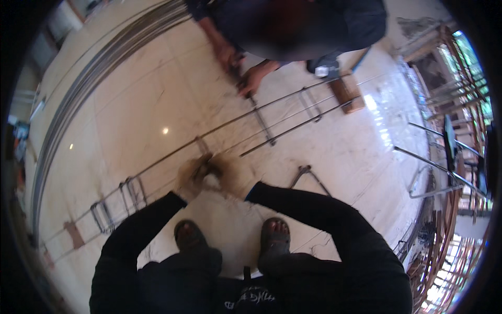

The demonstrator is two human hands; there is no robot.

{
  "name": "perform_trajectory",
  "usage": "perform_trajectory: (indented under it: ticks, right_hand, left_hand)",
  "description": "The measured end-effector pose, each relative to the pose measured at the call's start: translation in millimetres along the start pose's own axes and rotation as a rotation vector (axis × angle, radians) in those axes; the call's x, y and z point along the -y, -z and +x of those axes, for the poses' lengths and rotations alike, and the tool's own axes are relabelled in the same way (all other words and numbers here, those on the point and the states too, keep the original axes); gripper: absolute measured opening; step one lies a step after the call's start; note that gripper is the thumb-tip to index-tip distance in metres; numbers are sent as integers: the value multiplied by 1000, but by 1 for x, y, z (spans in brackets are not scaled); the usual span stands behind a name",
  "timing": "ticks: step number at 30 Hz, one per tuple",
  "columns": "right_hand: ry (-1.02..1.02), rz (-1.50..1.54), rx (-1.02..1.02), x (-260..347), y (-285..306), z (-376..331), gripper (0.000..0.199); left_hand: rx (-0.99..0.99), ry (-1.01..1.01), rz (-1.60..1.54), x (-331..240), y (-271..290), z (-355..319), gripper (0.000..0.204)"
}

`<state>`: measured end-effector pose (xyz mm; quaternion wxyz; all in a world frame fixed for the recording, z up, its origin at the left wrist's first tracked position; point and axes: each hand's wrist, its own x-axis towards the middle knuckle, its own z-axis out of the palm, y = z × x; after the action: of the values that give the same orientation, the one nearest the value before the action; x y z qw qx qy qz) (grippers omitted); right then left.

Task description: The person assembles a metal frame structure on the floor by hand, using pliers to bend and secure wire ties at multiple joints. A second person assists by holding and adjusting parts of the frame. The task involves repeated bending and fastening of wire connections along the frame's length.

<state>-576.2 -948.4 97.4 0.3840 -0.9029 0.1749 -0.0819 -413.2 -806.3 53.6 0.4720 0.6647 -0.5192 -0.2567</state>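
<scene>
Both my hands wear dirty tan gloves and are close together at the near side of a long frame of thin steel rebar (219,126). My left hand (191,177) and my right hand (231,171) are smeared by motion, so their fingers and anything between them cannot be made out. Just beyond my hands, a steel stirrup (201,144) stands on the rebar. Farther right, another stirrup (264,123) hangs across the bars, with a co-worker's hand (253,81) at its upper end. Several more stirrups (102,217) sit along the left stretch of the frame.
A brown block (346,93) props the frame's right end; a flat brown piece (74,235) lies under its left. Long steel rods (78,91) curve along the far left. A V-shaped metal piece (306,170) lies near my right forearm. A metal-legged chair (444,167) stands right.
</scene>
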Motion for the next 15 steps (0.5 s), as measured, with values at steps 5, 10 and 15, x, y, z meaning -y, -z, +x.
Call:
perform_trajectory:
  ticks: [5,10,15]
  right_hand:
    - [-1,188,-110,-9,-14,-4,37]
    - [-67,193,-181,-13,-10,-7,10]
    - [-8,141,-174,-12,-10,-2,16]
  left_hand:
    - [-14,-76,291,12,6,-1,44]
    - [-110,51,92,-17,-1,7,30]
    - [-174,284,-180,-2,-9,7,24]
